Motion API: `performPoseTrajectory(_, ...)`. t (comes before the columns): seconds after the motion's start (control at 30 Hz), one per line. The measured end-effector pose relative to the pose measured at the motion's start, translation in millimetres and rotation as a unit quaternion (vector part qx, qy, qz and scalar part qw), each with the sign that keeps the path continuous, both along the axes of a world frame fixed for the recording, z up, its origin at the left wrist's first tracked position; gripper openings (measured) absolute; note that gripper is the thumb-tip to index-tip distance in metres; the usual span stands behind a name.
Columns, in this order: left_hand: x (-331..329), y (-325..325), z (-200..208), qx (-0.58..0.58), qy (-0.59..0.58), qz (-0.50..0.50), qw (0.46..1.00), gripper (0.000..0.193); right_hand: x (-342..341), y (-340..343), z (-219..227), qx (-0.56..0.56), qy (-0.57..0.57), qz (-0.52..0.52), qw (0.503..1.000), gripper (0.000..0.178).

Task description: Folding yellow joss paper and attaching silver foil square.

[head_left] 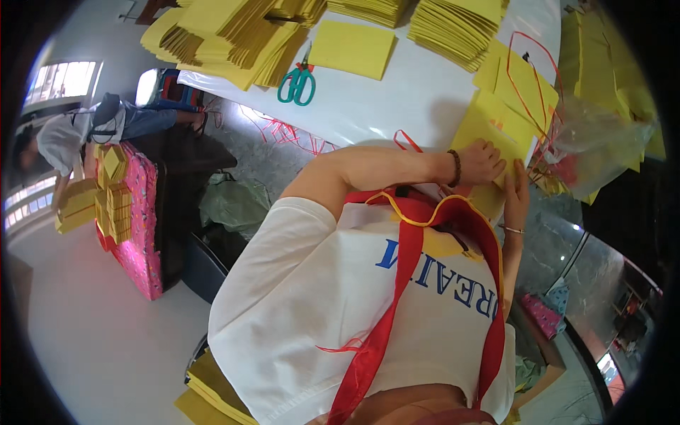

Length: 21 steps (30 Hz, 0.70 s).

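Observation:
At the table's right end, my left hand (480, 163), with a dark beaded bracelet, presses down on a sheet of yellow paper (467, 134). Its fingers are curled in against the sheet. Beside it my right hand (518, 195), with a thin bangle, rests on the paper's near edge, fingers stretched out and close together. More yellow sheets (520, 92) lie just beyond, with a loose red cord (531, 37) looping over them. What lies under the left palm is hidden.
The white-covered table (418, 99) holds green-handled scissors (297, 83), a folded yellow piece (352, 49) and stacks of folded yellow paper (453, 28). A clear plastic bag (598, 152) hangs at the right. At far left, another person (71, 142) stands by a pink-covered table (142, 219) with yellow bundles.

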State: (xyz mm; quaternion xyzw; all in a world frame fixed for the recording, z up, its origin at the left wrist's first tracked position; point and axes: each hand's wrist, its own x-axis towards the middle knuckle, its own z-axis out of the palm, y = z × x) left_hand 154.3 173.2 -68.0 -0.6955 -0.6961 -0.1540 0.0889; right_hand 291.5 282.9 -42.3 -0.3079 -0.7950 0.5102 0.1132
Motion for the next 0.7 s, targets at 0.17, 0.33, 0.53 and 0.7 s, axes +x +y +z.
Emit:
performPoseTrajectory(0.17, -40, -36, 65, 0.153, -0.041, 0.017, 0.987, 0.037, -41, -32, 48, 0.034, 0.098, -0.063, 0.993, 0.052)
performPoseTrajectory(0.33, -91, -117, 95, 0.156, 0.015, 0.079, 0.984, 0.039, -107, -109, 82, -0.351, 0.149, -0.077, 0.921, 0.058)
performPoseTrajectory(0.53, -167, -178, 81, 0.081, 0.078, 0.146, 0.983, 0.047, -202, -139, 53, -0.384, 0.160, 0.035, 0.909, 0.068)
performPoseTrajectory(0.7, -227, -184, 50, 0.075, 0.117, 0.199, 0.970, 0.060, -273, -143, -2, -0.316, 0.206, 0.079, 0.923, 0.051)
